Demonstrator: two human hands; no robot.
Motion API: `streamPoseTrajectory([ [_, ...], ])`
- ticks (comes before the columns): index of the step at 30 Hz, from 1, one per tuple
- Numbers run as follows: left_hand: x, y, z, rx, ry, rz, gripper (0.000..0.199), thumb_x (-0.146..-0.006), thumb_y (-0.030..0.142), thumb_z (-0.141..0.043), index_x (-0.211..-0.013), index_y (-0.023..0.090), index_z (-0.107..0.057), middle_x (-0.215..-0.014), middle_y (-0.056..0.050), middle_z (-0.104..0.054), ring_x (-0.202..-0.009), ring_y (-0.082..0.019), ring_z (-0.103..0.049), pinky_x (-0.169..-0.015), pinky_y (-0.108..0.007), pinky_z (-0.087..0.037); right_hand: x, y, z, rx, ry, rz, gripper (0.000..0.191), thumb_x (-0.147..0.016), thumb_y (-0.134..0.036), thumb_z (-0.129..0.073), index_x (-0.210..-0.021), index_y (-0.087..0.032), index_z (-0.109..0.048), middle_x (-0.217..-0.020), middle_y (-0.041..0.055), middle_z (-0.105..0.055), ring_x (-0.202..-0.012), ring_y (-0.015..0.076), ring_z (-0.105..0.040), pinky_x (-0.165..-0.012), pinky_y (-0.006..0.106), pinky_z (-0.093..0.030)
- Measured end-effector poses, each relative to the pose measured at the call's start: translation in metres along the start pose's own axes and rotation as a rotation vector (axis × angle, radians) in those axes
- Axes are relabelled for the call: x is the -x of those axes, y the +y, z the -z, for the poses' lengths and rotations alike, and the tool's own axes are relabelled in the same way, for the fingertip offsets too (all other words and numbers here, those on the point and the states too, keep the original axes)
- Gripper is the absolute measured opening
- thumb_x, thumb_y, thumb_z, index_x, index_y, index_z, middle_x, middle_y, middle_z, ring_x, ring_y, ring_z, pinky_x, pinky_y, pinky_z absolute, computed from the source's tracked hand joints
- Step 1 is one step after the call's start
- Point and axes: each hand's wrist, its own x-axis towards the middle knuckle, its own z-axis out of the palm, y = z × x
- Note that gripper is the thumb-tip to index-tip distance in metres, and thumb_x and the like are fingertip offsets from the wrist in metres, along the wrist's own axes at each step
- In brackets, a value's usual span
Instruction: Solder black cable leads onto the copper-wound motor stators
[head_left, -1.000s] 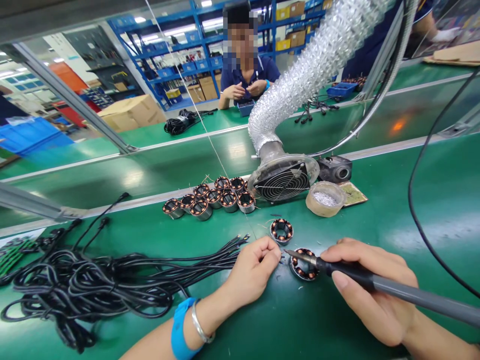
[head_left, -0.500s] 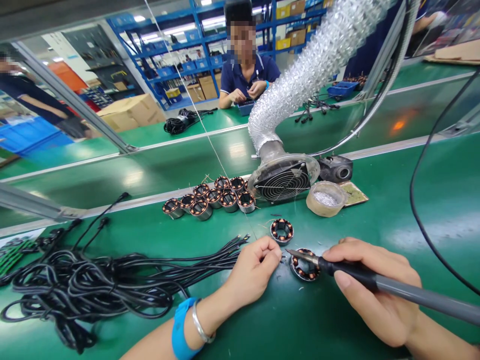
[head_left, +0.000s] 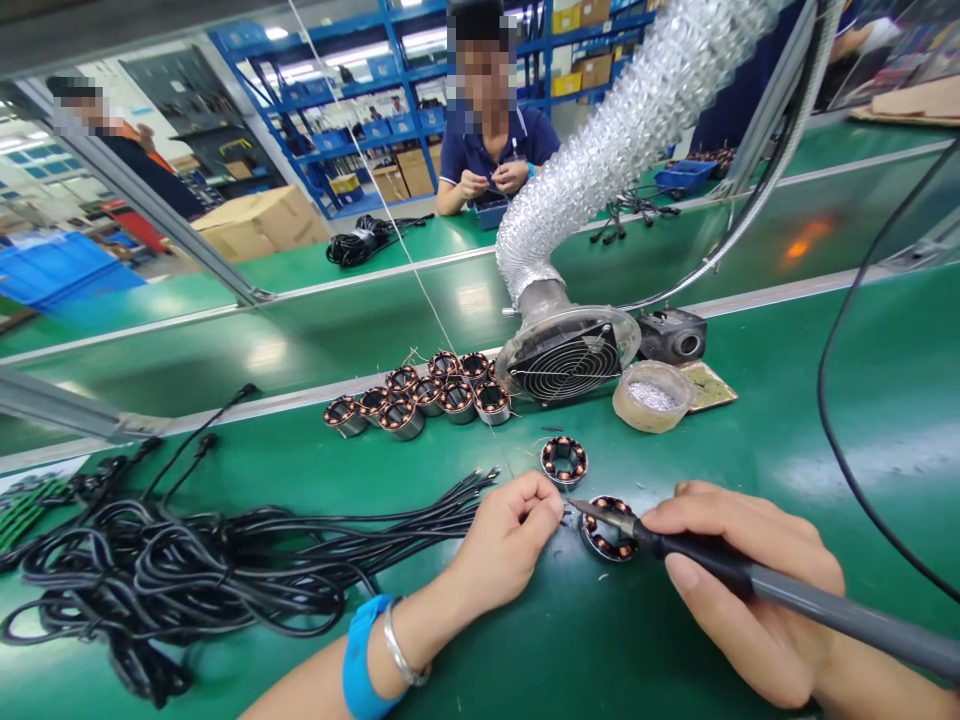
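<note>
My right hand (head_left: 750, 590) grips a soldering iron (head_left: 720, 565) like a pen. Its tip points left and almost reaches the fingertips of my left hand (head_left: 510, 535). That left hand is closed in a pinch, and a thin strand of solder wire (head_left: 426, 290) runs down from above into it; the wire's end is hard to see. Under the iron lies a ring-shaped motor stator (head_left: 611, 545) with copper windings, partly covered by the iron. A second stator (head_left: 564, 463) sits just behind my left fingertips.
A group of several stators (head_left: 401, 415) stands at the back, beside a fume fan (head_left: 566, 365) on a silver duct (head_left: 585, 170). A round tub (head_left: 652, 397) and an iron holder (head_left: 675, 337) are to its right. Black cables (head_left: 210, 560) cover the left. A co-worker (head_left: 495, 150) sits opposite.
The iron's tip has shifted slightly left, nearer my left fingertips, and my right hand has dipped a little. My left hand stays put. A person at the far left has moved right.
</note>
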Motion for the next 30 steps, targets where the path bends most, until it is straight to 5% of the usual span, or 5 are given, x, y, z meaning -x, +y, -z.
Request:
streamPoseTrajectory([
  [19,-0.003,0.003,0.000,0.048,0.004,0.012,0.022,-0.085,0.035,-0.049,-0.071,0.019,-0.048,-0.060,0.006,-0.036,-0.057,-0.011,-0.030,-0.054,-0.023,-0.025,0.005,-0.008,-0.005,0.074,-0.108,0.192,0.026,-0.075,-0.004,-0.052,-0.096,-0.015,-0.062,-0.063,-0.0001,-0.055,-0.051,0.0141,-0.051,-0.052,0.030,-0.042],
  [30,-0.002,0.004,0.001,0.046,0.003,0.016,0.021,-0.084,0.034,-0.050,-0.070,0.019,-0.048,-0.060,0.006,-0.036,-0.057,-0.011,-0.030,-0.054,-0.023,-0.025,0.000,-0.007,0.001,0.039,-0.049,0.183,0.028,-0.074,-0.006,-0.052,-0.099,-0.016,-0.060,-0.062,-0.0001,-0.054,-0.049,0.0138,-0.051,-0.048,0.030,-0.043],
])
